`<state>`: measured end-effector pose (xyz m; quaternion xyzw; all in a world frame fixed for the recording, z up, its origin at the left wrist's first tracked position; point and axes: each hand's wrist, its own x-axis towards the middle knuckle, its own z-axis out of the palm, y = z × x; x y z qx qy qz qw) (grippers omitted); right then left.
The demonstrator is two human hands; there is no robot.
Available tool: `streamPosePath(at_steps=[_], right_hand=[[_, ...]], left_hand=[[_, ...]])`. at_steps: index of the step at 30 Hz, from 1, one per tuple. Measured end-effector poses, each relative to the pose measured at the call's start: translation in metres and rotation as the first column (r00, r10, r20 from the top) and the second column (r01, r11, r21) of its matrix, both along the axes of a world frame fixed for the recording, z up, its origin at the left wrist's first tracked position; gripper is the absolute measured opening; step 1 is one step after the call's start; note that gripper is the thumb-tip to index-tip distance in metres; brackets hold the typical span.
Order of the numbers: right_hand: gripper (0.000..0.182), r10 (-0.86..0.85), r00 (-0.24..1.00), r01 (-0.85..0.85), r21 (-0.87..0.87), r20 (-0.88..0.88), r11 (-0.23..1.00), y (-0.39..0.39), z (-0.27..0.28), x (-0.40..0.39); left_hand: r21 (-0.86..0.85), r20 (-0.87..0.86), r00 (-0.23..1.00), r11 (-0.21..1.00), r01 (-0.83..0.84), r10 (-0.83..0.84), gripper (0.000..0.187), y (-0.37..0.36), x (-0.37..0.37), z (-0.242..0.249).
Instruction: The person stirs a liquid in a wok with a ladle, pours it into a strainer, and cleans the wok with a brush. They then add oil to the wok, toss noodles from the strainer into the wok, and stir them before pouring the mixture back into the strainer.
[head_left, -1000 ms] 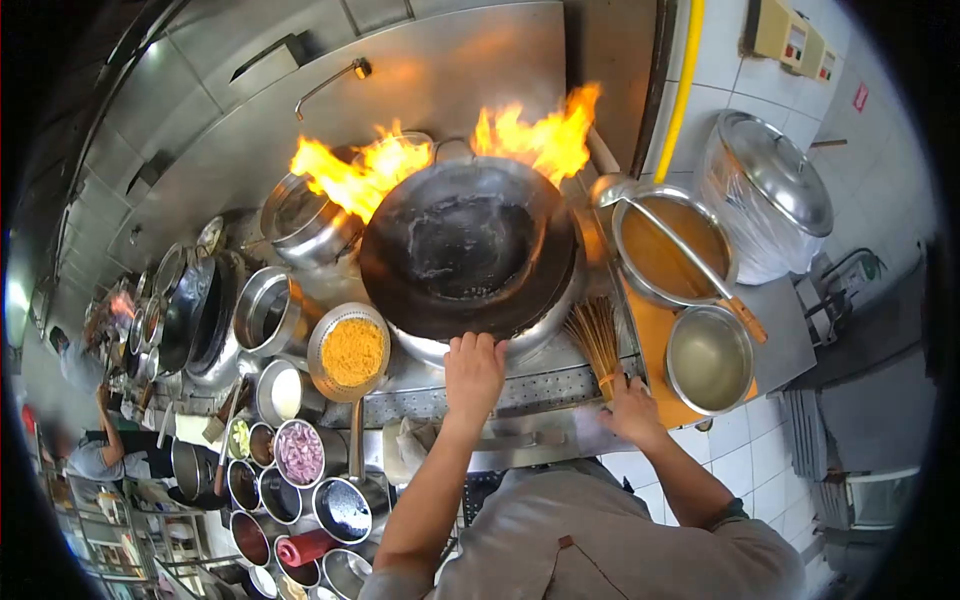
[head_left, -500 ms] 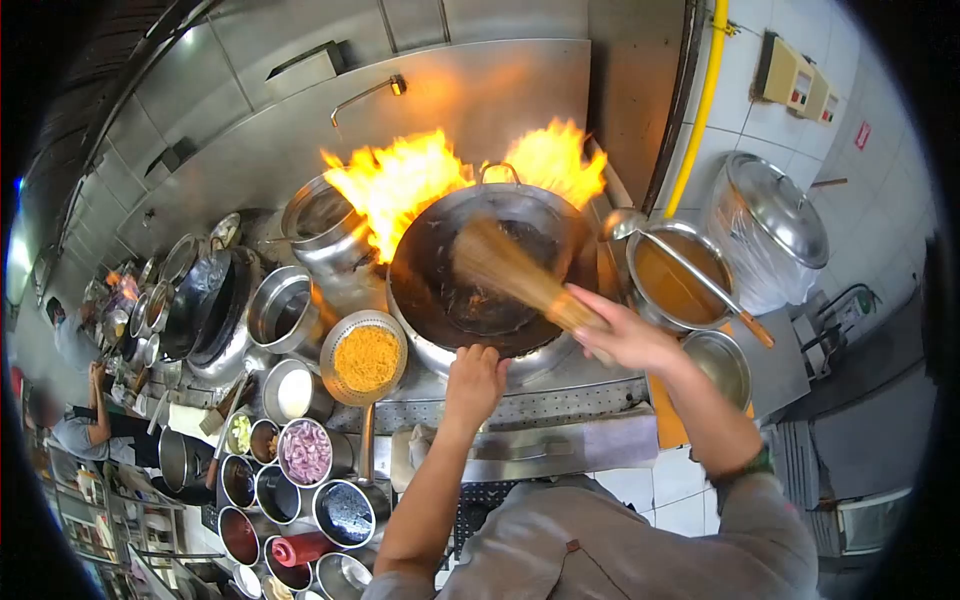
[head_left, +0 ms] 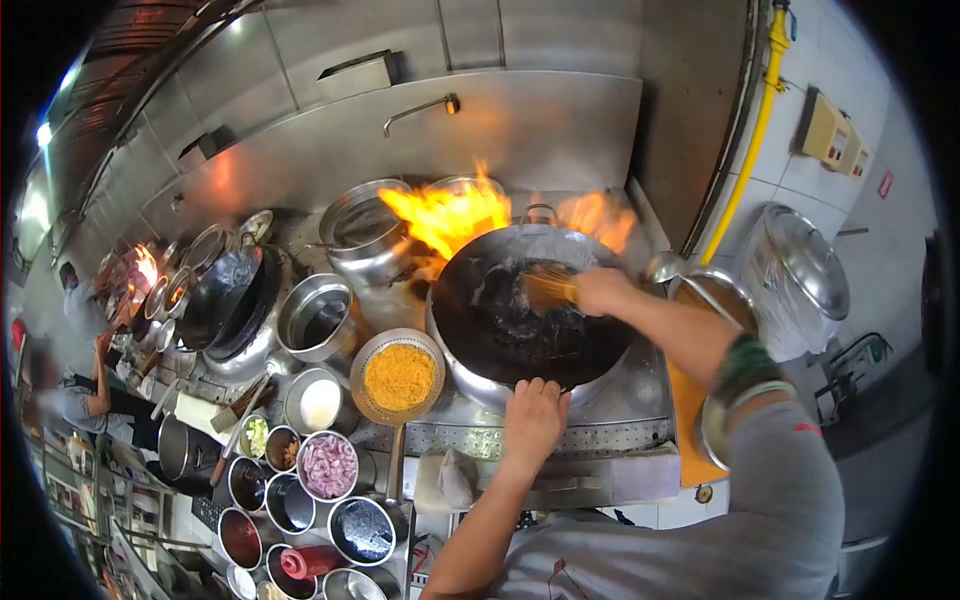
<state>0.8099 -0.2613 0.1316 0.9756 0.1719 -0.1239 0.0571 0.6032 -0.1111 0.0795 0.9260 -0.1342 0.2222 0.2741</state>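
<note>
Both hands work the wok (head_left: 530, 315): the right hand (head_left: 600, 290), earlier nearer its rim, now reaches over it, fist closed on the bamboo brush (head_left: 548, 288); the left hand (head_left: 533, 420) clasps the near rim.

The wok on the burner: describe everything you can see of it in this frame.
The wok is large, round and dark inside, with a lighter metal outer rim, and looks wet or streaked. It sits on the steel stove, with flames rising behind its far edge. A small loop handle shows at the far rim. The left hand grips its near rim; the right hand holds a bamboo brush inside it, against the dark surface.
</note>
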Motion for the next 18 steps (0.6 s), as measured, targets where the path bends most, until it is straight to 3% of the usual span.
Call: streamPosePath(at_steps=[4, 6, 8, 10, 12, 16, 17, 18], right_hand=[[0.029, 0.046, 0.999, -0.046, 0.008, 0.004, 0.999, 0.006, 0.001, -0.012], [0.028, 0.194, 0.976, -0.202, -0.089, -0.096, 0.975, -0.014, 0.022, -0.024], [0.027, 0.103, 0.991, -0.113, -0.136, -0.080, 0.984, -0.011, 0.019, -0.016], [0.026, -0.040, 0.996, 0.036, 0.051, 0.076, 0.998, 0.016, 0.001, 0.005], [0.032, -0.047, 0.996, 0.040, 0.092, 0.070, 0.995, 0.030, -0.012, -0.004], [0.039, 0.201, 0.977, -0.199, 0.036, -0.072, 0.979, -0.027, 0.015, -0.026], [0.041, 0.036, 0.996, -0.041, -0.064, -0.077, 0.997, -0.030, 0.024, -0.019], [0.038, -0.113, 0.994, 0.113, 0.031, 0.006, 0.993, -0.026, 0.019, -0.010]], left_hand=[[0.032, -0.055, 0.998, 0.999, -0.038, 0.039, 0.016, -0.001, -0.001, -0.003], [0.046, -0.043, 0.998, 0.998, -0.050, 0.052, 0.016, -0.001, 0.000, 0.000], [0.033, -0.053, 0.998, 0.999, -0.038, 0.040, 0.015, 0.000, -0.003, -0.002], [0.026, -0.034, 0.999, 0.999, -0.023, 0.024, 0.015, 0.001, 0.003, -0.002], [0.054, -0.066, 0.997, 0.998, -0.022, 0.025, 0.015, 0.006, 0.004, -0.006], [0.018, -0.039, 0.999, 1.000, 0.003, -0.002, 0.014, 0.009, 0.005, -0.009], [0.021, -0.040, 0.999, 1.000, 0.007, -0.006, 0.014, 0.010, 0.006, -0.011], [0.002, -0.032, 0.999, 1.000, 0.016, -0.016, 0.015, 0.010, 0.007, -0.014]])
